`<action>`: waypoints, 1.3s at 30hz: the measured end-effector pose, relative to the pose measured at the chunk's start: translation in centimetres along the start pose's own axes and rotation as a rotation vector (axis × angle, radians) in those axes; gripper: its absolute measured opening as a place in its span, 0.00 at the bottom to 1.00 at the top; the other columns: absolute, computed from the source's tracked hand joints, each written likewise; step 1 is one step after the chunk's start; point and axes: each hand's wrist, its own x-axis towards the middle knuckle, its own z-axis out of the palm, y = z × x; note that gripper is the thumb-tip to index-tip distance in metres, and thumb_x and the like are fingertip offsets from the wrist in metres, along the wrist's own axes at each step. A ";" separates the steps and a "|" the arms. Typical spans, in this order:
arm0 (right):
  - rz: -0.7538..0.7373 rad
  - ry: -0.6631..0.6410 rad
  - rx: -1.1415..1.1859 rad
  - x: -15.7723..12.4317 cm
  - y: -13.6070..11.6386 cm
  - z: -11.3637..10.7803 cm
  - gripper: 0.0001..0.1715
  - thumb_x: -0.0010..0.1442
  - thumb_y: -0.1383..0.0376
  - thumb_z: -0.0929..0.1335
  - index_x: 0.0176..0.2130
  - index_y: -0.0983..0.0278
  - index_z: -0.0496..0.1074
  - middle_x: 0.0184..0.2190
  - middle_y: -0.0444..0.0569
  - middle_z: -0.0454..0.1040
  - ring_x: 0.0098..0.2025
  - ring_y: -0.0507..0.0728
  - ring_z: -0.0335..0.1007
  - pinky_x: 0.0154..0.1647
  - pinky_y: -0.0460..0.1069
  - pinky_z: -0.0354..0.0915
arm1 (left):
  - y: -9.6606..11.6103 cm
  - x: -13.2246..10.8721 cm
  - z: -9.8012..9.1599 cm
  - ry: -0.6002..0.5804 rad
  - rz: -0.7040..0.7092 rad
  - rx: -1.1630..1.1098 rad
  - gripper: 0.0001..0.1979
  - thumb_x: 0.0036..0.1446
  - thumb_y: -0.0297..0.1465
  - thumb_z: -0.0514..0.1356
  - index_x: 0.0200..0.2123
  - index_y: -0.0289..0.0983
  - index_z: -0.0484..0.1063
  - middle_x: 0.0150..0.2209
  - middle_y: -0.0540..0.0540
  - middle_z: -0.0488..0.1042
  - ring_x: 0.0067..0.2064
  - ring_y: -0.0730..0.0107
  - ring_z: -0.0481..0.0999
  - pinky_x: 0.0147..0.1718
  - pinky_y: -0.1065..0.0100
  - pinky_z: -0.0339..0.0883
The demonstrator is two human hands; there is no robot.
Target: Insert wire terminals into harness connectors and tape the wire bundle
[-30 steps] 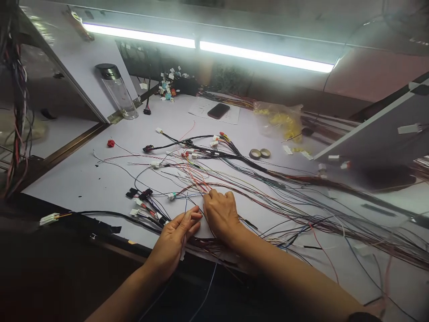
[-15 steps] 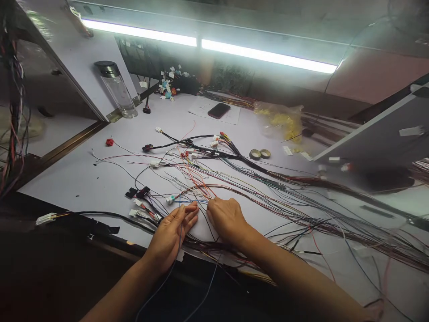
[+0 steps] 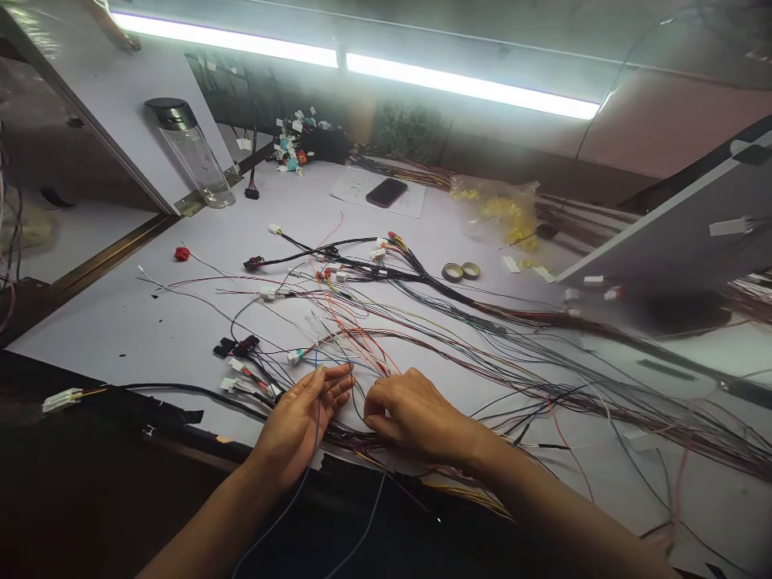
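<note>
My left hand (image 3: 298,422) is palm up at the front of the table, with its thumb pressed to the index finger on a blue wire (image 3: 316,441). Its other fingers are loosely curled, and the wire hangs down past the palm over the table edge. Just to the right, my right hand (image 3: 413,412) is closed, knuckles up, above the wires; what its fingers hold is hidden. Orange and white wires (image 3: 362,344) run up to its knuckles. A white connector with a teal part (image 3: 295,356) lies beyond my left hand.
Black connectors (image 3: 246,346) lie left of my hands. A taped harness (image 3: 452,291) and many loose wires stretch to the right. Farther back are two tape rolls (image 3: 461,272), a phone (image 3: 387,192), a glass bottle (image 3: 193,157) and a bag of yellow parts (image 3: 498,213).
My right hand has shifted down toward the table's front edge, and its fingers have curled more. My left hand keeps its pinch on the blue wire. The whole view has shifted slightly.
</note>
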 end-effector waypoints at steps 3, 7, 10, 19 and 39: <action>-0.058 0.003 0.030 0.0 0.4 -0.1 0.08 0.62 0.65 0.65 0.32 0.61 0.74 0.32 0.41 0.76 0.36 0.50 0.69 0.39 0.47 0.51 | -0.1 -0.3 -0.2 -0.028 -0.029 0.013 0.14 0.57 0.39 0.61 0.39 0.34 0.78 0.49 0.39 0.74 0.48 0.63 0.73 0.52 0.65 0.65; -0.039 0.034 -0.050 0.9 0.7 0.2 0.15 0.66 0.63 0.61 0.33 0.63 0.73 0.34 0.44 0.75 0.35 0.50 0.68 0.36 0.47 0.52 | -0.3 -0.5 -0.3 -0.002 -0.026 -0.010 0.13 0.51 0.38 0.66 0.35 0.34 0.79 0.39 0.42 0.76 0.43 0.66 0.74 0.48 0.67 0.66; 0.022 0.051 -0.143 2.0 0.4 0.4 0.19 0.68 0.63 0.58 0.33 0.63 0.73 0.35 0.46 0.75 0.34 0.51 0.68 0.35 0.48 0.51 | -0.3 -0.9 -0.2 0.007 -0.039 0.031 0.14 0.51 0.39 0.67 0.33 0.33 0.79 0.35 0.43 0.75 0.37 0.69 0.73 0.42 0.69 0.67; 0.184 0.207 0.074 4.6 1.5 -0.2 0.16 0.66 0.59 0.60 0.41 0.61 0.74 0.37 0.48 0.78 0.37 0.55 0.71 0.33 0.47 0.55 | 0.2 -4.3 0.3 -0.234 -0.037 0.259 0.14 0.61 0.39 0.57 0.34 0.36 0.77 0.32 0.45 0.71 0.37 0.69 0.70 0.42 0.70 0.64; 0.085 0.129 0.723 2.8 2.0 -1.7 0.13 0.54 0.70 0.65 0.38 0.63 0.78 0.29 0.45 0.78 0.30 0.51 0.70 0.32 0.46 0.64 | 0.8 2.1 0.0 0.083 0.170 0.035 0.11 0.59 0.35 0.58 0.36 0.33 0.77 0.55 0.38 0.70 0.57 0.54 0.69 0.56 0.56 0.63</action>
